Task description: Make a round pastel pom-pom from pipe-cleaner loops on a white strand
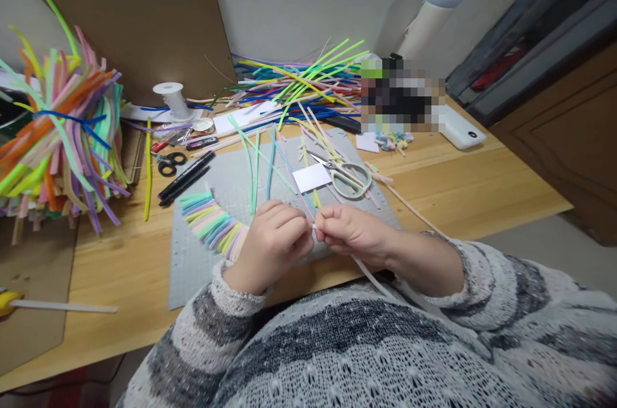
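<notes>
Pale fuzzy stem (370,273) is held above the near part of the gray mat (190,273), its tip between both hands and its tail trailing near-right past the near edge of the surface (511,186). Right hand (354,230) pinches it by the tip; left hand (279,233) is curled there, grip not discernible. Expect light, soft, bendable material; hold close to the tip. Scissors (354,182) lie just beyond, blades pointing far-left. Lateral room appears greatest rightward.

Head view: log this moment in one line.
right hand: holding white strip | left hand: closed, beside right hand | scissors: lying on grey mat, unheld
</notes>
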Available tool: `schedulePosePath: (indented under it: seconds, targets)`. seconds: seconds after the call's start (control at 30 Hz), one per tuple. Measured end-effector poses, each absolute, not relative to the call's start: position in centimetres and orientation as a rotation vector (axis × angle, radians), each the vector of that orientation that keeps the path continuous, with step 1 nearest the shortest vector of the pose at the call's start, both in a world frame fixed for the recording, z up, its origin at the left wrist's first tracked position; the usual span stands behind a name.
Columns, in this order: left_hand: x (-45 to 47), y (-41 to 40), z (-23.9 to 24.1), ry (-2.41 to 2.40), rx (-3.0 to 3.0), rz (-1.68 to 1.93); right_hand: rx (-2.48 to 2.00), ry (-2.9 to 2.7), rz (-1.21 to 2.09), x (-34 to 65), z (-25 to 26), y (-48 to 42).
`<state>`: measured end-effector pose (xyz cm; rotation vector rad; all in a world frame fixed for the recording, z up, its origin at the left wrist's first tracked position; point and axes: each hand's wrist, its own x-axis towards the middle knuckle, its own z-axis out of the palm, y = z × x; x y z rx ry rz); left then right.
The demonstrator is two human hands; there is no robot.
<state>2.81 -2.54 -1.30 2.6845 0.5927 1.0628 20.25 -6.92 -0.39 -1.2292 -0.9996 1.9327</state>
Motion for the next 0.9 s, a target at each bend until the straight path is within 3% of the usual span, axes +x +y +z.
schedulePosePath:
  seconds: [0.2, 0.33, 0.57, 0.9]
  targets:
    - [2.9, -2.7, -0.8, 0.666, 2.508, 0.885, -1.437, -2.09, 0.915, 20.6, 0.5, -6.8]
    - [2.9, -2.7, -0.8, 0.737, 2.385, 0.756, -1.222, -2.564, 0.561, 21.4, 1.3, -6.3]
    - [2.7, -2.4, -0.6, 0.839, 2.102, 0.566, -0.984, -2.818, 0.392, 21.5, 2.8, -4.4]
    - [3.4, -1.7, -2.1, 0.977, 2.539, 0.588, -1.264, -2.786, 0.325, 22.7, 0.3, -4.3]
